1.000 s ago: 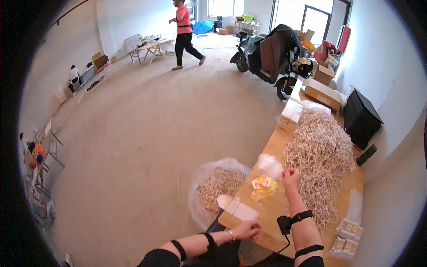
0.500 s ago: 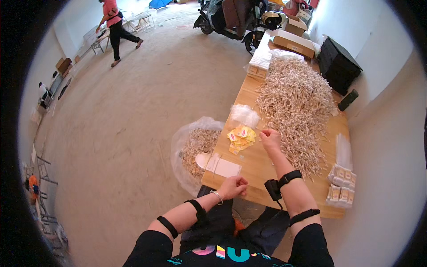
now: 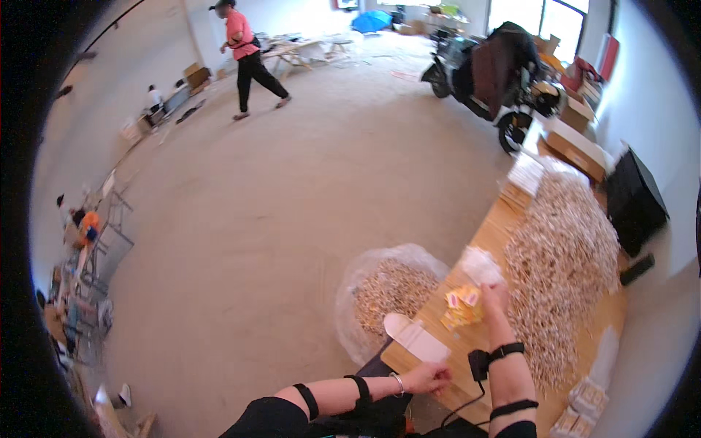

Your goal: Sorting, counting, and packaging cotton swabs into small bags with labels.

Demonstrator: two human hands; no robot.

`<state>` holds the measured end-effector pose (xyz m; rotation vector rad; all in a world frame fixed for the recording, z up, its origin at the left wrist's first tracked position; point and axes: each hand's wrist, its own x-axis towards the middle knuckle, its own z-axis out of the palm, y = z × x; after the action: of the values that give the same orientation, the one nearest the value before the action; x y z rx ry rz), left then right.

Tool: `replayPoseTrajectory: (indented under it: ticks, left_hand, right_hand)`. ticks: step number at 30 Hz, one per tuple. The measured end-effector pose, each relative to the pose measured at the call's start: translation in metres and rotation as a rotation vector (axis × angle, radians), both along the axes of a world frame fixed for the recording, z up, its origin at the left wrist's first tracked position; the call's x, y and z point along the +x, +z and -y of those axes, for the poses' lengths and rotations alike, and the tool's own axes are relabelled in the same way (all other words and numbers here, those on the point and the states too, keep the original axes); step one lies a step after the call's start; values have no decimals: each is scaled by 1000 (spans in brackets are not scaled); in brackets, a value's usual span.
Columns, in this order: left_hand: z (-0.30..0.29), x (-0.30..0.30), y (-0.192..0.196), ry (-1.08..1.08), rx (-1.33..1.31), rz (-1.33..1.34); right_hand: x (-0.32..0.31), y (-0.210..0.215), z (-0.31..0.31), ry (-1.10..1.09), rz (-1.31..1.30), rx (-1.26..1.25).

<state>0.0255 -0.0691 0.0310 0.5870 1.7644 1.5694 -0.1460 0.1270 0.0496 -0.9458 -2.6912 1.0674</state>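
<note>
My right hand (image 3: 495, 296) reaches down at the edge of a small heap of yellow and white cards (image 3: 461, 306), beside some clear plastic bags (image 3: 481, 266). Its fingers look drawn together, and whatever they may hold is hidden and blurred. Low over the table's near edge is my left hand (image 3: 428, 378), with the fingers curled in and no object distinguishable in them. A white card-like sheet with a rounded end (image 3: 418, 337) lies just beyond it. Right of my right hand spreads a large pile of thin, pale stick-like pieces (image 3: 558, 263) on the wooden table (image 3: 478, 358).
A clear bag of similar pieces (image 3: 394, 292) stands on the floor left of the table. Filled packs (image 3: 588, 398) lie at the near right; boxes (image 3: 577, 150) and a black case (image 3: 637, 201) are farther back. Beyond are a parked scooter (image 3: 485, 77) and a walking person (image 3: 252, 62).
The view has swung left and up, so the table appears lower and farther right. My right hand has moved from the stick pile's edge to the cards and bags. The person walks on.
</note>
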Motion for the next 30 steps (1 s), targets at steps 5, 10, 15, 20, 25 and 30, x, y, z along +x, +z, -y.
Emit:
replayPoseTrajectory:
  ticks: [5, 10, 15, 20, 25, 30]
  left_hand:
    - [1, 1, 0, 3, -21, 51]
    - [5, 5, -3, 126, 139, 143]
    - [17, -9, 8, 529, 367, 186]
    - [45, -15, 54, 761, 335, 41]
    - [66, -12, 49, 729, 309, 15]
    - [77, -1, 60, 733, 324, 85]
  right_hand:
    - [8, 5, -2, 101, -275, -254]
    - [50, 34, 20, 228, -338, -426]
    - [109, 50, 57, 301, -179, -526]
    - [148, 54, 100, 393, -173, -523]
    - [165, 62, 126, 464, -147, -427]
    - [172, 56, 131, 436, -127, -537]
